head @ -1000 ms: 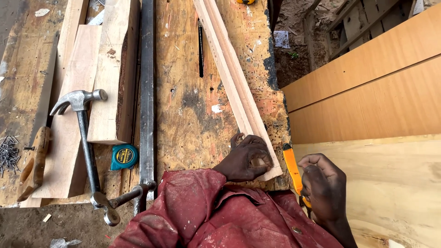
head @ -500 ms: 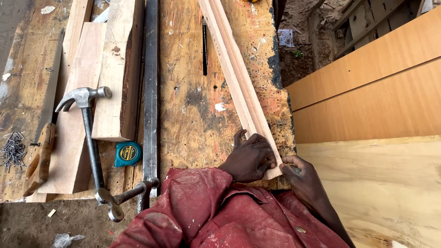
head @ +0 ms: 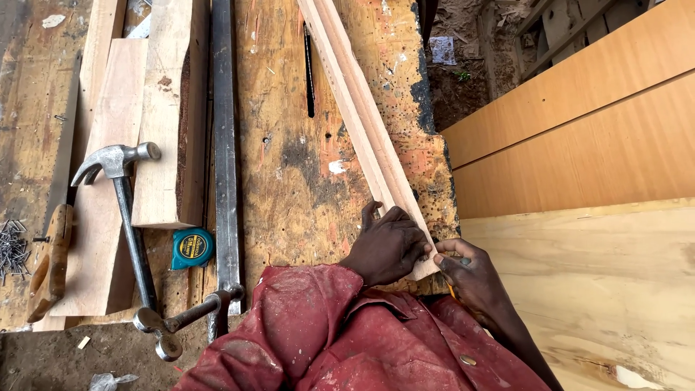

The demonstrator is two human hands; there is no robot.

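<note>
A long pale wooden strip (head: 358, 108) lies diagonally on the worn workbench (head: 289, 181), its near end at the bench's front right corner. My left hand (head: 387, 246) lies over that near end, fingers curled across it and pressing it down. My right hand (head: 467, 271) is just right of it, fingertips touching the cut end of the strip. A thin sliver of a yellow-handled tool (head: 451, 290) shows under the right palm; the rest is hidden. Both arms wear stained red sleeves.
A claw hammer (head: 119, 210), a teal tape measure (head: 192, 247) and a long metal bar clamp (head: 223, 145) lie on the left beside thick planks (head: 163, 108). Several nails (head: 11, 246) and a wooden-handled tool (head: 51, 264) sit at the far left. Plywood sheets (head: 579, 145) fill the right.
My right hand has moved left from beside the bench to the strip's end, and the yellow-handled tool, clearly seen before, is now almost hidden under it. The left hand has stayed on the strip.
</note>
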